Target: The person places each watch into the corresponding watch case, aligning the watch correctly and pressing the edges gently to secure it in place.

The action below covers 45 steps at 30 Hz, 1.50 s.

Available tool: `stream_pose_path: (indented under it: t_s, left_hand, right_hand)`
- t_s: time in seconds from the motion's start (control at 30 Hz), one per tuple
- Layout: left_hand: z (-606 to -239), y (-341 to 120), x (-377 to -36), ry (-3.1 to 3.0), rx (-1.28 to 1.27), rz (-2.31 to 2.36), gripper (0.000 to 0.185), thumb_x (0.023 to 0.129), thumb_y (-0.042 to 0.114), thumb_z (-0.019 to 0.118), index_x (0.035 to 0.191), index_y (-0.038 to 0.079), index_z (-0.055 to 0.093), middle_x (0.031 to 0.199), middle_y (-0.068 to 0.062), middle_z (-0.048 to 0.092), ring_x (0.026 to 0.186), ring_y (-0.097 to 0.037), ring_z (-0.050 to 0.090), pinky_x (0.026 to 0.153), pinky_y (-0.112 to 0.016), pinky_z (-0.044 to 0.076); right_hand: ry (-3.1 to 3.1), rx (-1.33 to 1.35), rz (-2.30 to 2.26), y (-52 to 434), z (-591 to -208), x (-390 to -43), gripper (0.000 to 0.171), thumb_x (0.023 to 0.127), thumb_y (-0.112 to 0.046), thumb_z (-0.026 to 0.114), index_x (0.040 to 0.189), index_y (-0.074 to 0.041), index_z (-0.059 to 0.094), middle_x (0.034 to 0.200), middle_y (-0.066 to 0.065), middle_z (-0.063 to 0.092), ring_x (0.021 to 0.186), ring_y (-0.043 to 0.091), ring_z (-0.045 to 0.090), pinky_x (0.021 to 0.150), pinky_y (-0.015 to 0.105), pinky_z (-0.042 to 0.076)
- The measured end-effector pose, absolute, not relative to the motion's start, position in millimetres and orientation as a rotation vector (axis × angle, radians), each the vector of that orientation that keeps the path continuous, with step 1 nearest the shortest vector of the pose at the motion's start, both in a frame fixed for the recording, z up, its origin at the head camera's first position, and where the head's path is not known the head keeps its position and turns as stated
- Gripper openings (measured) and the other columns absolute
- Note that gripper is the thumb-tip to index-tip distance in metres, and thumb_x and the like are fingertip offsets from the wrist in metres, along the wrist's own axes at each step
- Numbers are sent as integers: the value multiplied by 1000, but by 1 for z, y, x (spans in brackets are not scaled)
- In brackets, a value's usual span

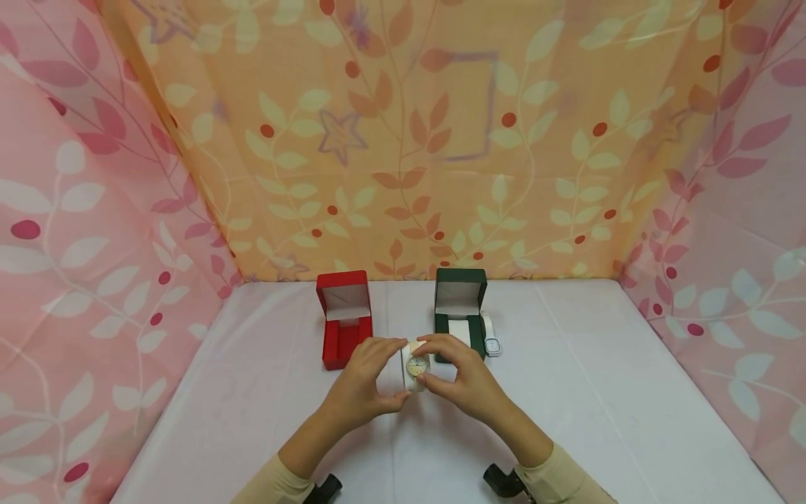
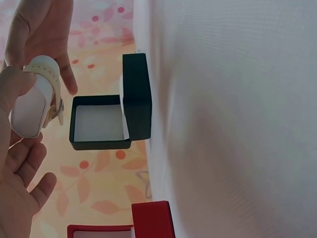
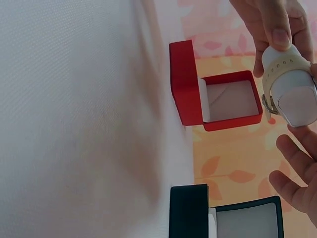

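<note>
A round-faced wristwatch [image 1: 417, 365] with a cream strap is wrapped around a white watch cushion [image 1: 406, 379], held between both hands above the table. My left hand [image 1: 365, 378] grips the cushion, fingers at its far end and thumb near its close end. From the other side, my right hand [image 1: 464, 376] pinches the watch and cushion between thumb and fingers. The strap's buckle [image 3: 269, 104] shows on the underside in the right wrist view. Just beyond the left hand stands an open red watch box [image 1: 343, 281], with no cushion visible inside.
Past the right hand, an open green watch box [image 1: 461, 276] holds a white cushion [image 1: 460, 329]. Against its right side lies a second watch [image 1: 493, 346] with a squarish face and white strap. A white cloth [image 1: 567, 392] covers the table; patterned curtains [image 1: 403, 140] enclose it.
</note>
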<state>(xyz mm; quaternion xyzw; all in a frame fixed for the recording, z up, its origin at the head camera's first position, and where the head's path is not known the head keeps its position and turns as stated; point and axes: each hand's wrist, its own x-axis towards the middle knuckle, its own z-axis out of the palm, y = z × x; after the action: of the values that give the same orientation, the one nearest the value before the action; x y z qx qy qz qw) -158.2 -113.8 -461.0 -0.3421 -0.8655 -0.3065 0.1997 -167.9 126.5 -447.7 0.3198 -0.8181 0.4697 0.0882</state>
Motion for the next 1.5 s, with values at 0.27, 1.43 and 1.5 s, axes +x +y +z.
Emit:
stream_pose_path:
  t_s: [0.27, 1.43, 1.5]
  left_hand:
    - [-459, -117, -159, -2433, -911, -927, 88, 72, 26, 94, 149, 20, 51, 140, 3, 60, 126, -12, 52, 97, -42, 56]
    - [-451, -133, -163, -2463, -978, -1015, 88, 79, 26, 90, 155, 24, 46, 138, -3, 63, 125, -12, 51, 84, -25, 59]
    - [-451, -134, -163, -2463, -983, -1027, 88, 80, 25, 90, 156, 23, 45, 138, -2, 64, 125, -14, 51, 84, -25, 59]
  right_hand:
    - [-2448, 972, 1389, 129, -448, -170, 56, 92, -31, 79, 142, -26, 56, 143, -10, 58, 135, 16, 53, 111, 51, 46]
    - [-2436, 1040, 1258, 136, -456, -177, 84, 78, -34, 88, 153, -26, 50, 146, -10, 58, 136, 19, 53, 108, 54, 46]
    - [-2428, 1031, 1274, 135, -457, -177, 84, 79, -32, 88, 153, -25, 50, 146, -10, 59, 135, 19, 53, 107, 55, 47]
